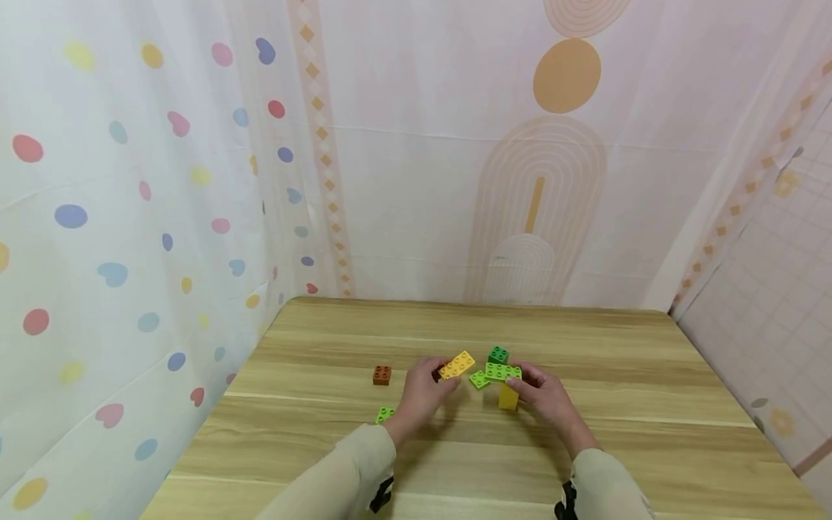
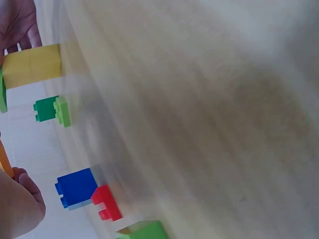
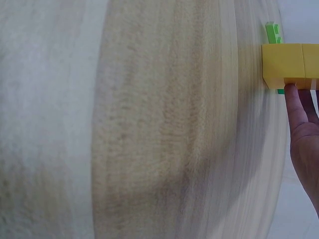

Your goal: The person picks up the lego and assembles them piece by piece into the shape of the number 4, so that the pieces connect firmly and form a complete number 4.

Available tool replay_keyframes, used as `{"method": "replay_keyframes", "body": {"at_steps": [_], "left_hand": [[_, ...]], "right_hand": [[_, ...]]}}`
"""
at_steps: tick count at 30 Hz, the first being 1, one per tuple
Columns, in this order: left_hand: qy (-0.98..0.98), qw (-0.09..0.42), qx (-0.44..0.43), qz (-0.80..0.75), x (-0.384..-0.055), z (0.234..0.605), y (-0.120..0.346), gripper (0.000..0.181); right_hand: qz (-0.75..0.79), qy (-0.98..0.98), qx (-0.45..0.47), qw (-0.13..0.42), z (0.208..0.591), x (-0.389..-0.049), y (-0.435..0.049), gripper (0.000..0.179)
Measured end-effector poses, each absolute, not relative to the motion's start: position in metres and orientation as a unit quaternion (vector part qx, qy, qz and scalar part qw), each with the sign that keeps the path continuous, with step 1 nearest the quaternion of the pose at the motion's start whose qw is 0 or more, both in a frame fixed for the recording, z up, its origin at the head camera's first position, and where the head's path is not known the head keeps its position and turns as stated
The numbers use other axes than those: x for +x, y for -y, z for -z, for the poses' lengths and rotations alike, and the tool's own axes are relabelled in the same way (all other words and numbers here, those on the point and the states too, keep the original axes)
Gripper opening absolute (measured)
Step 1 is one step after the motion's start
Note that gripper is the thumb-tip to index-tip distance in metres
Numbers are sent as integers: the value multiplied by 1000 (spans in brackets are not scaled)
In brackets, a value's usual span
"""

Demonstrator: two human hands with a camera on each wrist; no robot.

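Observation:
My left hand (image 1: 421, 393) pinches a yellow-orange building brick (image 1: 457, 365) with two rows of studs, tilted above the table. In my right hand (image 1: 549, 399) is a joined piece: a long lime-green brick (image 1: 503, 372) on top of a yellow block column (image 1: 509, 397). A seam across the yellow part (image 3: 284, 64) shows in the right wrist view, with fingers under it. The two held pieces are apart. Between and behind them lie a flat lime-green brick (image 1: 479, 380) and a dark green brick (image 1: 498, 354).
A brown brick (image 1: 381, 375) and another lime-green brick (image 1: 385, 414) lie left of my left hand. The left wrist view also has a blue brick (image 2: 77, 188) and a red brick (image 2: 107, 203) on the wooden table (image 1: 312, 448). Patterned curtains (image 1: 403, 217) stand behind and left.

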State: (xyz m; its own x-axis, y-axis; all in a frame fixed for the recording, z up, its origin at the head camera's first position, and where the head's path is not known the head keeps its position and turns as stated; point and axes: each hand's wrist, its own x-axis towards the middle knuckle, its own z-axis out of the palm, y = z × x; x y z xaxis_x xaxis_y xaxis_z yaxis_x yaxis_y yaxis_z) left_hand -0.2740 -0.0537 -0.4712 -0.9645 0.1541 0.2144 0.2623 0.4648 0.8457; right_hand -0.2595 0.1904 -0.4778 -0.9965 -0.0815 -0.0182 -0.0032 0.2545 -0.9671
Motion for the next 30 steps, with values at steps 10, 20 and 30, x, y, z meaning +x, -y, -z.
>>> {"method": "replay_keyframes", "body": {"at_steps": [10, 20, 30], "left_hand": [[859, 36, -157, 486, -289, 454, 55, 38], [875, 3, -226, 427, -302, 445, 50, 36], [878, -51, -278, 387, -311, 437, 44, 34]], "right_hand": [[617, -785, -32, 37, 479, -262, -192, 49], [616, -786, -29, 36, 478, -261, -190, 50], [624, -780, -25, 40, 481, -264, -190, 50]]}}
